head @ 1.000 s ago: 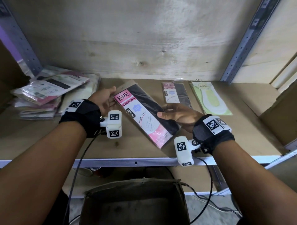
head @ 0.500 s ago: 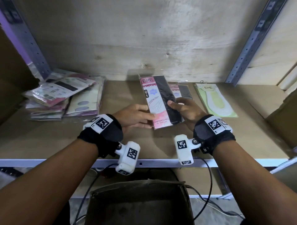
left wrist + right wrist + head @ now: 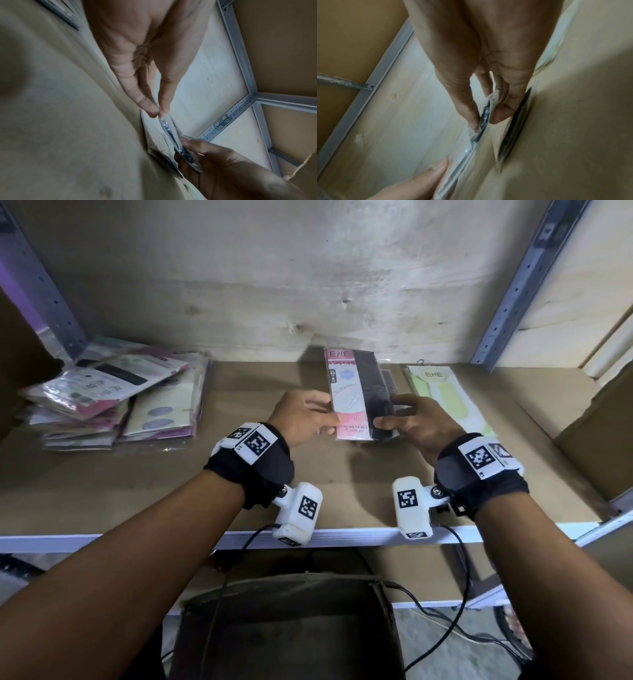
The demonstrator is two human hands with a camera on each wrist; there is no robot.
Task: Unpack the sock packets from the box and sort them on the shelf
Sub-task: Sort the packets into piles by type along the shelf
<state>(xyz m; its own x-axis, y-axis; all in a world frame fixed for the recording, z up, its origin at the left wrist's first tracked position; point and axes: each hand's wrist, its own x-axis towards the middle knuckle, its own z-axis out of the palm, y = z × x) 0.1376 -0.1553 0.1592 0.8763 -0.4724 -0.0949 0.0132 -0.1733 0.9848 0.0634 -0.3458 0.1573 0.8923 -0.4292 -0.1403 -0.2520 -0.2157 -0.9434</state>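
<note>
I see bare shelf (image 3: pixel 257 392) between the left packet pile (image 3: pixel 113 398) and my hands; the green packet (image 3: pixel 445 395) crowds the right.

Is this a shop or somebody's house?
Probably a shop's stockroom: a metal-framed shelf, a pile of packets, a cardboard box below, and both hands holding a pink sock packet.

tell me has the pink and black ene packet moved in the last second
Yes. The pink and black packet has swung from slanted to straight and gone back and right, now held by both hands over the matching packet beside the green packet.
</note>
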